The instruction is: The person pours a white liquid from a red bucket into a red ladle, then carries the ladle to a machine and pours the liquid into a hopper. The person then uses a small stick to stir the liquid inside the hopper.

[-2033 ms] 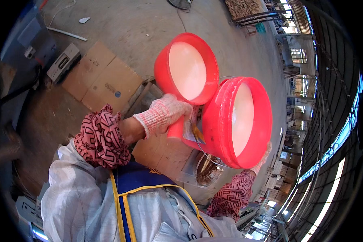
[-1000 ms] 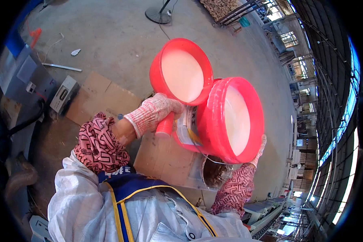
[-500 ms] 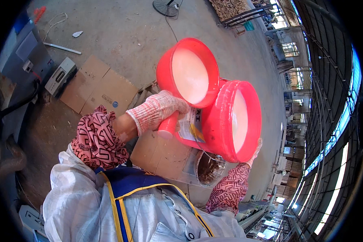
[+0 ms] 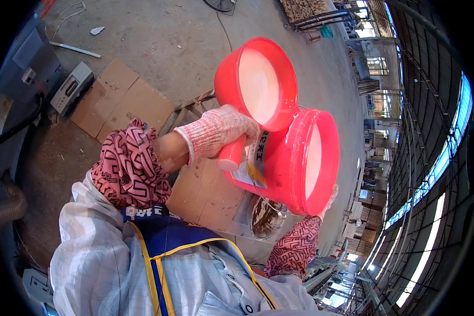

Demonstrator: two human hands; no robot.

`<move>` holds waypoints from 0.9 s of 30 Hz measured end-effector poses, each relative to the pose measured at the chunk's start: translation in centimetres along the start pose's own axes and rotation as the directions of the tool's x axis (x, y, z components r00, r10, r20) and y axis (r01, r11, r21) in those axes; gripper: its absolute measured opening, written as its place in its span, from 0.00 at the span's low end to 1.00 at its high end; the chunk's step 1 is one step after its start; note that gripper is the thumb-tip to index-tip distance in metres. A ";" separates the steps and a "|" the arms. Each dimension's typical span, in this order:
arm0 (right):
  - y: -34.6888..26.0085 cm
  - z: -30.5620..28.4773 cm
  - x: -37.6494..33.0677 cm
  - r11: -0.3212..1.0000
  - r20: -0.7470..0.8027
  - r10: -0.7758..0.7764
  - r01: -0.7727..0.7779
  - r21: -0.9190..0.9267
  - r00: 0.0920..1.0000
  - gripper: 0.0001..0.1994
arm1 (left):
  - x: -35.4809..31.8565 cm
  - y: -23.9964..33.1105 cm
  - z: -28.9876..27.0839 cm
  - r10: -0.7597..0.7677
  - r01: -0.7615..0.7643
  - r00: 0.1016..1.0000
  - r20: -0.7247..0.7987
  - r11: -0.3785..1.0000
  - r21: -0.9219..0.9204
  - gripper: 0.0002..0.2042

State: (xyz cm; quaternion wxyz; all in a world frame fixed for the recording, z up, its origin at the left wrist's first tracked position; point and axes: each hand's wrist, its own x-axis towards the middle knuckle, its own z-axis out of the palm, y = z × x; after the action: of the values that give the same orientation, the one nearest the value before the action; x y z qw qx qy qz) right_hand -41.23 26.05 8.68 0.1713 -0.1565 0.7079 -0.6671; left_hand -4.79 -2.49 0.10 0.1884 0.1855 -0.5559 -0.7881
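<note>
In my left hand [image 4: 224,131], gloved in red-flecked white knit, the thick handle of a red plastic dipper [image 4: 224,87] is gripped. Whitish, creamy liquid [image 4: 259,87] lies inside the dipper's bowl. Close to its right edge is a red bucket [image 4: 287,163] with a label and a thin wire bail, tilted so its mouth faces right. The same pale liquid shows in the bucket. My right hand [image 4: 329,204], also gloved, holds the bucket by the lower right of its rim; most of its fingers are hidden behind the bucket.
Below the bucket stands a round container [image 4: 266,218] with brown residue inside. Flattened cardboard [image 4: 121,100] lies on the floor to the left, beside a grey machine [image 4: 31,63]. A fan base [image 4: 220,4] with its cord is at the far side.
The dipper has shifted a little to the right and up, with my left hand still round its handle. The floor and background have slid slightly as the view moved.
</note>
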 end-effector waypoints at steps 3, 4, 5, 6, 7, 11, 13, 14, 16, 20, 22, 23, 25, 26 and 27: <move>0.0 0.0 -0.5 1.000 -0.005 0.001 -0.001 -0.008 1.000 0.26 | -0.4 -1.1 -0.3 0.442 -0.445 0.895 0.064 0.871 0.207 0.05; 0.0 0.1 -0.6 1.000 -0.005 0.004 -0.004 -0.015 1.000 0.26 | -0.7 -1.0 -1.0 0.564 -0.569 0.814 0.135 0.732 0.374 0.05; -0.1 0.2 -0.7 1.000 -0.006 0.003 -0.003 -0.023 1.000 0.26 | -1.2 -0.7 -1.5 0.656 -0.661 0.720 0.228 0.546 0.514 0.05; -0.1 -0.1 -1.0 1.000 -0.014 0.003 -0.003 -0.027 1.000 0.26 | -1.2 -0.5 -1.3 0.627 -0.640 0.749 0.213 0.603 0.477 0.06; 0.1 -0.2 -1.1 1.000 -0.021 0.003 -0.004 -0.031 1.000 0.26 | -1.2 -0.4 -1.0 0.595 -0.614 0.778 0.200 0.656 0.438 0.06; 0.3 -0.6 -1.5 0.999 -0.043 0.001 -0.003 -0.043 0.999 0.26 | -1.8 0.8 -0.7 0.395 -0.421 0.905 0.158 0.882 0.210 0.05; 0.4 -0.6 -1.3 0.999 -0.050 -0.004 0.002 -0.047 0.999 0.25 | -1.6 0.9 -0.6 0.352 -0.377 0.924 0.149 0.903 0.207 0.04; 0.5 -0.5 -1.1 0.999 -0.054 -0.006 0.003 -0.050 0.999 0.25 | -1.6 0.9 -0.6 0.372 -0.403 0.915 0.158 0.866 0.295 0.04; 0.5 -0.3 -0.6 0.998 -0.064 -0.018 0.014 -0.058 0.998 0.25 | -1.6 1.4 -0.9 0.432 -0.470 0.880 0.200 0.721 0.509 0.05; 0.6 0.8 0.9 0.996 -0.074 -0.040 0.034 -0.078 0.996 0.25 | -1.2 0.2 -1.0 0.468 -0.486 0.865 0.182 0.691 0.535 0.05; 0.8 1.3 1.6 0.994 -0.083 -0.055 0.047 -0.098 0.995 0.25 | -0.9 -0.4 -1.0 0.396 -0.421 0.903 0.166 0.742 0.521 0.05; 0.8 1.5 2.0 0.992 -0.088 -0.063 0.053 -0.111 0.994 0.25 | -0.9 -0.4 -1.2 0.370 -0.402 0.912 0.176 0.727 0.557 0.04; 0.8 1.7 2.7 0.985 -0.109 -0.092 0.075 -0.153 0.990 0.25 | -1.5 0.7 -1.3 0.343 -0.402 0.912 0.223 0.648 0.647 0.06; 0.8 1.8 3.1 0.978 -0.123 -0.115 0.091 -0.187 0.986 0.25 | -1.7 1.3 -1.3 0.340 -0.416 0.905 0.255 0.583 0.698 0.07; 0.9 1.8 3.6 0.959 -0.122 -0.154 0.119 -0.258 0.980 0.25 | -1.7 0.9 -1.2 0.322 -0.378 0.924 0.207 0.676 0.633 0.09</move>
State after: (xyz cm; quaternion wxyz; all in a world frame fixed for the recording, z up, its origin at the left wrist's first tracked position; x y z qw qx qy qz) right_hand -43.61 22.84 7.57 0.0534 -0.1780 0.7839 -0.5924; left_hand -2.70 -2.88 0.73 0.2354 0.0991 -0.8304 -0.4952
